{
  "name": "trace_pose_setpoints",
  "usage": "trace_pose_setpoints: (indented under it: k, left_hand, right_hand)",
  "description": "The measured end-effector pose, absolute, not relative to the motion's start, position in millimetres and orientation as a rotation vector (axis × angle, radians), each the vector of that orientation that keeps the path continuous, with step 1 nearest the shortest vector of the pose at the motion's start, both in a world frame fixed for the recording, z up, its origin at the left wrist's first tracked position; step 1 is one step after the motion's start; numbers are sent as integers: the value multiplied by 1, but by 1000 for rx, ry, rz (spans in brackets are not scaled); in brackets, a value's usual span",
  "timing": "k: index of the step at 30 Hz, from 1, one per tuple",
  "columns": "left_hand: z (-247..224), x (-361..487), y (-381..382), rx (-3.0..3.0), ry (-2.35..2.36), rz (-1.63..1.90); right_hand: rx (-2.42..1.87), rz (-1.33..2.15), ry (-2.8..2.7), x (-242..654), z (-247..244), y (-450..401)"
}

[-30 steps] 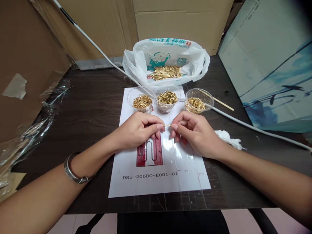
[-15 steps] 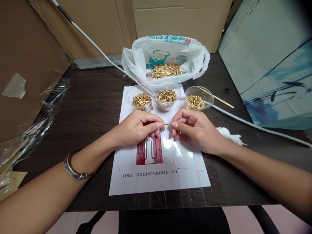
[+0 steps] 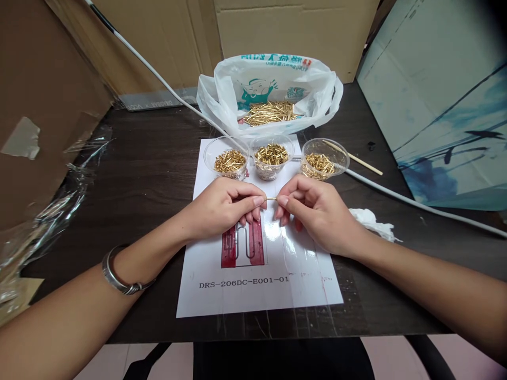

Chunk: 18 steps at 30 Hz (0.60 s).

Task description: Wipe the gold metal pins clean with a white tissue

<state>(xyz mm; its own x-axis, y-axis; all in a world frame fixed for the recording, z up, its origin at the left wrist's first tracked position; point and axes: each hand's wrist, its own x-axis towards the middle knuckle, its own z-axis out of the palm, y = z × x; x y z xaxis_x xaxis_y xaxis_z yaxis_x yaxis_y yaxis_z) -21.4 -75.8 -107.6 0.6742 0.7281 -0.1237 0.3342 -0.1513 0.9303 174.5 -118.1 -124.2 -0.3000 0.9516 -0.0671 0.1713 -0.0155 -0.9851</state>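
Note:
Between my two hands a thin gold-coloured metal pin (image 3: 271,198) lies level. My left hand (image 3: 227,207) pinches its left end between thumb and forefinger. The thumb and forefinger of my right hand (image 3: 312,208) close on the other end. Both hands are over a printed sheet (image 3: 253,298) with a red picture on it. Just beyond them stand three clear plastic cups: the left cup (image 3: 229,162) and right cup (image 3: 319,165) hold small gold pieces, and the middle cup (image 3: 271,155) holds short gold tubes.
Behind the cups, a white plastic bag (image 3: 222,100) gapes with many long gold pins (image 3: 271,113) inside. A wooden stick (image 3: 354,158) leans in the right cup. A white cable (image 3: 415,202) crosses the table, near crumpled tissue (image 3: 372,221). Cardboard (image 3: 293,31) walls the back.
Both hands keep their pinch on the pin, and the pin stays between them. Only a very slight shift of the view shows; cups and bag stay put.

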Motion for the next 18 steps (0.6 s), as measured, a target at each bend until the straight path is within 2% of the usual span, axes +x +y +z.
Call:
trace_pose_setpoints:
  k: [7,18]
  left_hand:
    - [-108,-20,-76,1729,862,441]
    - [-111,-25,-74,1683,804,457]
  right_hand:
    - [-1260,1255,-1593,172,-125,-121]
    - [-1062,1518,-1444,177,-121,-115]
